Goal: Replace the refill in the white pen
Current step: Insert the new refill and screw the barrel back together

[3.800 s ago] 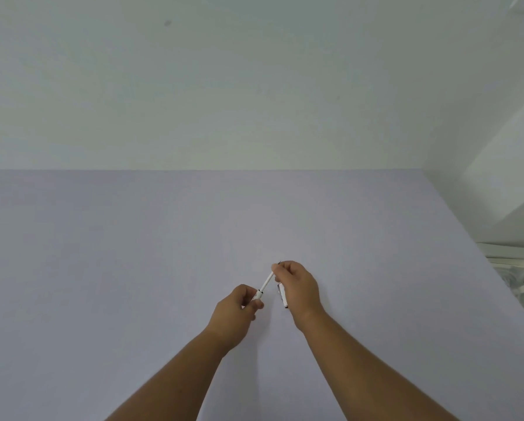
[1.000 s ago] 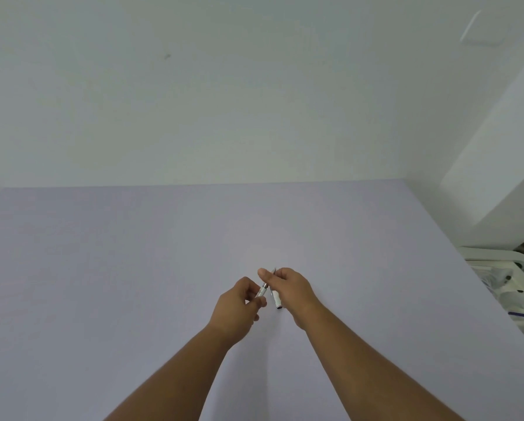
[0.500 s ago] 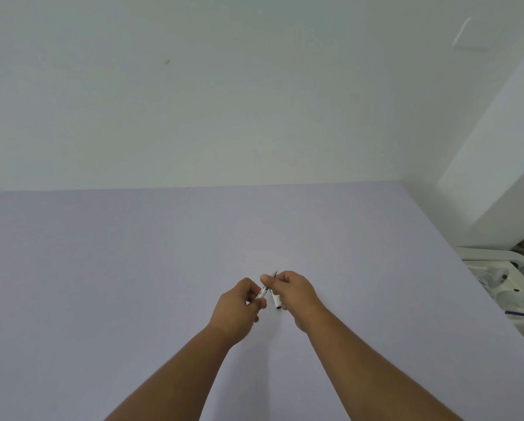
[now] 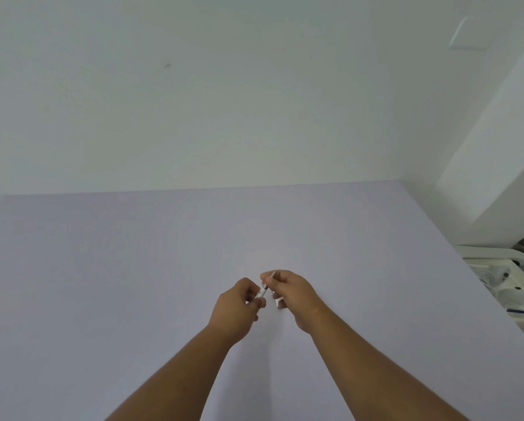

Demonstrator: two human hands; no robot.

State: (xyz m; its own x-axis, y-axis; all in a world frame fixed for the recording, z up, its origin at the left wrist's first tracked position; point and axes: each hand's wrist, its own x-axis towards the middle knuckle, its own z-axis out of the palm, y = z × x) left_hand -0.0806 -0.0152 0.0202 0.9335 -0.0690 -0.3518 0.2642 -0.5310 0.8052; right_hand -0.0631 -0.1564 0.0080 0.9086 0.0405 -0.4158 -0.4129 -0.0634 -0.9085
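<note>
Refill [image 4: 268, 281] halfway into the white pen barrel [image 4: 260, 293]: left hand [image 4: 235, 311] clamps barrel, right hand [image 4: 294, 294] pinches refill; reassembly remains.

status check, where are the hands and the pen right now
Left hand pinching white pen barrel. Right hand pinching thin refill at barrel mouth, second white piece tucked in palm. Nothing in the way.
</note>
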